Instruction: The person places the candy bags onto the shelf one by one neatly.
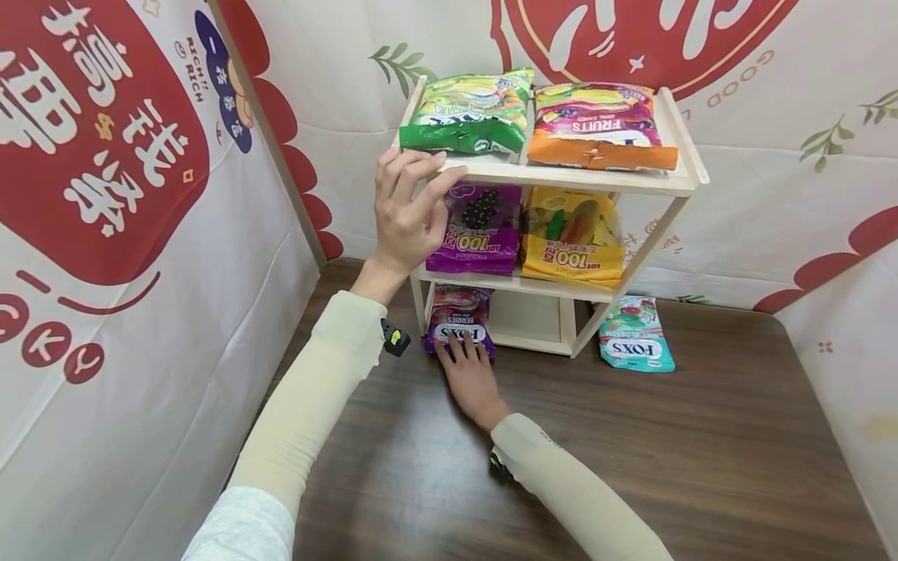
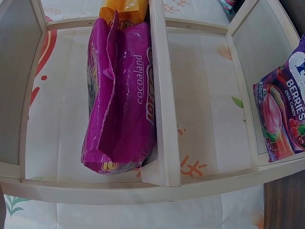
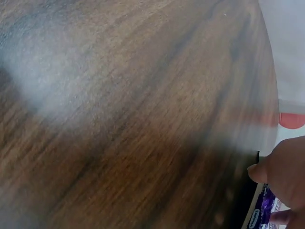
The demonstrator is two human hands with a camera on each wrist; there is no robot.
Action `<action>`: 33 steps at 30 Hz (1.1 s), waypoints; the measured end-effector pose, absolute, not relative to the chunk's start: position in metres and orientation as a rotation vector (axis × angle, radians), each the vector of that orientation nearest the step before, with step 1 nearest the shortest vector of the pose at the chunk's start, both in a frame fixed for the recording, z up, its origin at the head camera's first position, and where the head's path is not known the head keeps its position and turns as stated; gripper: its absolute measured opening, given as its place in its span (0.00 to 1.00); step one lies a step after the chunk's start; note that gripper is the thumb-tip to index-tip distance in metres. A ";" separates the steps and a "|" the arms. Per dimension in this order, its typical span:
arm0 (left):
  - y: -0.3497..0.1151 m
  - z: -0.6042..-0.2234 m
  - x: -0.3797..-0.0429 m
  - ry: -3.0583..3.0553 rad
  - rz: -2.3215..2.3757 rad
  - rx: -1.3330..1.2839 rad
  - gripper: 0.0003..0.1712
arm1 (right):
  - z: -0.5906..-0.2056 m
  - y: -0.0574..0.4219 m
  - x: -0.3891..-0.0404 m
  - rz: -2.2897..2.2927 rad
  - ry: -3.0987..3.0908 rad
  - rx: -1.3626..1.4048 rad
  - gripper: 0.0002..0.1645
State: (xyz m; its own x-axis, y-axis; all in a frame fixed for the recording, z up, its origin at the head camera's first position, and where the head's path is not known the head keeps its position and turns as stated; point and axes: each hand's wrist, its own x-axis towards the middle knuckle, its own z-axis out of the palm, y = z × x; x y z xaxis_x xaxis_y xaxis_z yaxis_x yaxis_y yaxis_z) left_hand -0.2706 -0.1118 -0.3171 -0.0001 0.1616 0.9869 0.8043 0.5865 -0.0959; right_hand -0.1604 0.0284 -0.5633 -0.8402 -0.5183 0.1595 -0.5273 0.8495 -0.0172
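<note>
My left hand (image 1: 414, 206) is at the left front corner of a pale wooden shelf rack (image 1: 582, 181), its fingers loosely bent along the top board's edge. Just beyond those fingers lies a green candy bag (image 1: 470, 113). Lower down, my right hand (image 1: 473, 382) rests its outstretched fingers on a purple Fox's Berries candy bag (image 1: 459, 312) at the bottom left compartment. The right wrist view shows part of this hand (image 3: 283, 171) over the purple bag (image 3: 264, 207). In the left wrist view, the Berries bag (image 2: 286, 105) appears at the right edge.
An orange-edged fruit candy bag (image 1: 596, 125) lies on the top right. A magenta cocoaland bag (image 1: 484, 230) and a yellow bag (image 1: 571, 238) stand on the middle shelf. On the brown table (image 1: 737, 444), a teal Fox's bag (image 1: 634, 335) lies right of the rack. Printed cloth surrounds the table.
</note>
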 end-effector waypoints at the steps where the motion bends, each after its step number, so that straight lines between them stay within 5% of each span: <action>1: -0.112 -0.317 -0.271 -1.517 -0.616 -0.853 0.24 | -0.565 0.028 -0.161 0.101 -2.883 0.812 0.29; 18: -0.113 -0.317 -0.269 -1.535 -0.609 -0.845 0.24 | -0.578 0.021 -0.175 0.235 -2.899 0.784 0.39; 33: -0.113 -0.317 -0.269 -1.549 -0.601 -0.851 0.23 | -0.568 0.035 -0.203 0.273 -2.885 0.911 0.33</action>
State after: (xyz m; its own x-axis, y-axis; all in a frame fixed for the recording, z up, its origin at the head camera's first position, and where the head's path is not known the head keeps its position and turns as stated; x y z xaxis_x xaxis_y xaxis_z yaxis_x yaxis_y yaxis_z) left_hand -0.2691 -0.1134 -0.3173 -0.0234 0.1809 0.9832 0.7964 0.5978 -0.0911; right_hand -0.2029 0.0352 -0.5677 -0.8151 -0.5590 0.1523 -0.5776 0.8044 -0.1390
